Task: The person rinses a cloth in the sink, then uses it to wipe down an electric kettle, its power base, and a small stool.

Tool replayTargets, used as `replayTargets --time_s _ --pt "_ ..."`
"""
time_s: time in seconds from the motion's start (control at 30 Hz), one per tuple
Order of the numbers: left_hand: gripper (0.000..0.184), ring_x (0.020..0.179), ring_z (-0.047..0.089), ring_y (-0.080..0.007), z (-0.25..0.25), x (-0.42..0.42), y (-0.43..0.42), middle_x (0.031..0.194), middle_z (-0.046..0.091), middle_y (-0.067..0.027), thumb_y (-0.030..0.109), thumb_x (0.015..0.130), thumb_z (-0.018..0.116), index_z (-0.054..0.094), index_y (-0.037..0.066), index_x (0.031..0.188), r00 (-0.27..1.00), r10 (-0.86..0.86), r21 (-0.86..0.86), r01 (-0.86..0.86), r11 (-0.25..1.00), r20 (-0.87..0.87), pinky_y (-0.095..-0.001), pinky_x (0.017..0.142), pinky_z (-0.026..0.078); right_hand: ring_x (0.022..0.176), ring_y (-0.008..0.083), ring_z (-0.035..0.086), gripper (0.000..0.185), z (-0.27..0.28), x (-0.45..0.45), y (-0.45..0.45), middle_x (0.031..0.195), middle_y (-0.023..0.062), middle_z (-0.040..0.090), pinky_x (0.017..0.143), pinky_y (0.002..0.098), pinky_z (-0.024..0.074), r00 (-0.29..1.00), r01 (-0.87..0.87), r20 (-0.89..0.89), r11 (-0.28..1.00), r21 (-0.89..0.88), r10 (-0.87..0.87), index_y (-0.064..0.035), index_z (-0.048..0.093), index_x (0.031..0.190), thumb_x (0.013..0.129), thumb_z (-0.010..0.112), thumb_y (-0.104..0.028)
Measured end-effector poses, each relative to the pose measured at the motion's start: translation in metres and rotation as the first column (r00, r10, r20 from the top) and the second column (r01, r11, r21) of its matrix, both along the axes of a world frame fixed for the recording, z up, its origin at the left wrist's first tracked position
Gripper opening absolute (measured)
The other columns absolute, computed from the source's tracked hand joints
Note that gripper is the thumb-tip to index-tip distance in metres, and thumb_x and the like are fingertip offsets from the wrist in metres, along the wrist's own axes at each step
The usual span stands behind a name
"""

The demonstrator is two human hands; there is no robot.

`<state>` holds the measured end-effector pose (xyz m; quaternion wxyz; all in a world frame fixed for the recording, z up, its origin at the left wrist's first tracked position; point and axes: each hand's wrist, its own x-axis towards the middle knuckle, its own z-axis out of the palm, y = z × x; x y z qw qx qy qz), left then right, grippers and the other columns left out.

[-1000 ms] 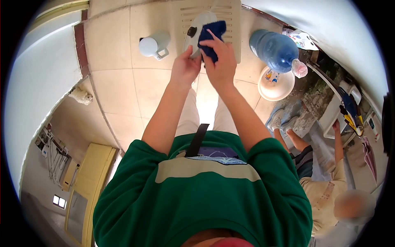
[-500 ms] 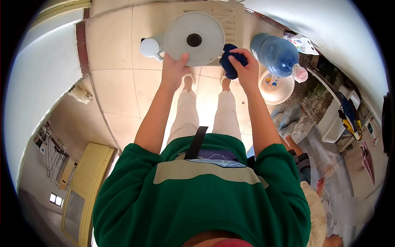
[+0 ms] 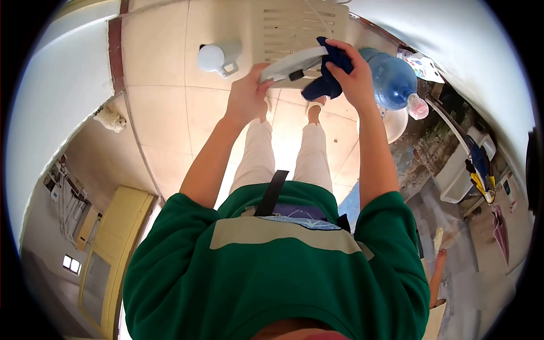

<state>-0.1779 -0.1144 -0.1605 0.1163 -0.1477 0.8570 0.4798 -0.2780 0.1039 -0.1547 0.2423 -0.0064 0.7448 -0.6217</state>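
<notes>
A round pale lid [image 3: 292,65] with a black knob is tilted nearly edge-on above the beige slatted stool [image 3: 275,39]. My left hand [image 3: 247,95] grips the lid's left edge. At its right end, my right hand [image 3: 356,76] holds a dark blue cloth [image 3: 327,79] between thumb and fingers, and the cloth touches the lid's edge. Part of the cloth hangs down below the lid. A white jug [image 3: 218,58] with a handle stands on the tiles left of the stool.
A large blue water bottle [image 3: 391,79] lies at the right, partly over a white basin [image 3: 395,122]. Another person's arm [image 3: 437,277] shows at lower right. A yellow door [image 3: 116,238] is at lower left, and a small white dog [image 3: 110,120] lies nearby.
The lid has turned from facing me to nearly edge-on. My right hand has moved up with the cloth onto the lid's edge. Most of the other person has gone out of view.
</notes>
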Motion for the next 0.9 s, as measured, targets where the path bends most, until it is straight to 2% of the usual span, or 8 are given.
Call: replayTargets --time_s 0.07,0.2,0.33,0.43,0.6,0.73,0.8,0.9 --pt "0.029 0.072 0.064 -0.0288 0.003 -0.007 0.005 0.081 0.064 -0.0132 0.011 0.087 0.059 0.049 0.009 0.114 0.986 -0.155 -0.077 0.160 0.984 0.060 -0.0317 0.065 0.049 0.086 0.0184 0.061 0.042 0.018 0.002 -0.006 0.096 0.0091 0.063 0.078 0.0267 0.0479 1.000 -0.018 -0.008 0.995 0.093 0.019 -0.0148 0.060 0.113 0.074 0.063 0.000" --pt "0.037 0.077 0.063 -0.0299 -0.002 -0.016 0.011 0.086 0.064 -0.0109 0.008 0.079 0.065 0.050 0.013 0.113 0.946 -0.308 -0.302 0.267 0.915 -0.099 -0.0349 0.062 0.050 0.076 0.0274 0.055 0.043 0.035 0.007 -0.014 0.089 0.0118 0.061 0.069 0.0326 0.0472 0.913 -0.146 -0.329 0.945 0.294 0.243 -0.0216 0.063 0.109 0.072 0.062 -0.001" --pt "0.041 0.084 0.063 -0.0268 -0.009 -0.023 0.006 0.094 0.064 -0.0073 0.005 0.071 0.067 0.054 0.013 0.110 0.884 -0.417 -0.441 0.295 0.848 -0.212 -0.0333 0.066 0.051 0.079 0.0221 0.058 0.041 0.041 0.009 0.000 0.092 0.0100 0.062 0.073 0.0290 0.0475 0.941 -0.227 -0.179 0.926 0.300 0.289 -0.0168 0.064 0.107 0.071 0.061 0.003" --pt "0.040 0.097 0.059 -0.0248 -0.010 -0.027 0.004 0.103 0.062 -0.0031 0.002 0.067 0.062 0.056 0.015 0.104 0.806 -0.454 -0.526 0.215 0.823 -0.380 -0.0334 0.076 0.051 0.090 0.0119 0.058 0.035 0.043 0.017 0.029 0.098 0.0035 0.062 0.082 0.0228 0.0446 0.996 -0.061 0.055 0.989 -0.136 0.069 -0.0034 0.064 0.101 0.069 0.058 0.010" --pt "0.033 0.101 0.059 -0.0208 -0.006 -0.033 -0.002 0.104 0.064 0.0003 0.001 0.064 0.065 0.066 0.014 0.094 0.667 -0.498 -0.544 0.163 0.823 -0.554 -0.0364 0.085 0.050 0.093 0.0145 0.056 0.034 0.013 0.047 0.091 0.101 0.0053 0.060 0.083 0.0236 0.0452 0.876 0.450 0.255 0.884 -0.127 -0.409 -0.0017 0.062 0.096 0.066 0.058 0.014" --pt "0.034 0.095 0.059 -0.0204 -0.008 -0.030 0.003 0.098 0.063 0.0009 0.002 0.062 0.065 0.067 0.015 0.094 0.646 -0.484 -0.527 0.145 0.837 -0.591 -0.0379 0.087 0.049 0.094 0.0151 0.057 0.034 0.016 0.048 0.091 0.105 0.0068 0.058 0.084 0.0239 0.0459 0.795 0.585 0.302 0.796 -0.153 -0.526 -0.0013 0.060 0.102 0.072 0.057 0.013" --pt "0.035 0.086 0.055 -0.0193 -0.014 -0.026 0.003 0.089 0.057 0.0019 0.008 0.060 0.065 0.066 0.020 0.093 0.636 -0.465 -0.512 0.126 0.850 -0.616 -0.0381 0.089 0.047 0.094 0.0146 0.056 0.033 0.023 0.037 0.080 0.104 0.0062 0.058 0.083 0.0240 0.0462 0.842 0.524 0.235 0.839 -0.143 -0.486 -0.0014 0.059 0.105 0.074 0.057 0.010" --pt "0.037 0.077 0.052 -0.0175 -0.015 -0.023 0.005 0.082 0.051 0.0025 0.007 0.058 0.065 0.067 0.021 0.092 0.630 -0.463 -0.514 0.117 0.850 -0.623 -0.0367 0.087 0.047 0.094 0.0150 0.056 0.036 0.046 0.007 0.042 0.102 0.0051 0.059 0.082 0.0251 0.0462 0.985 0.173 0.036 0.982 -0.073 -0.170 -0.0062 0.059 0.109 0.075 0.059 0.005"
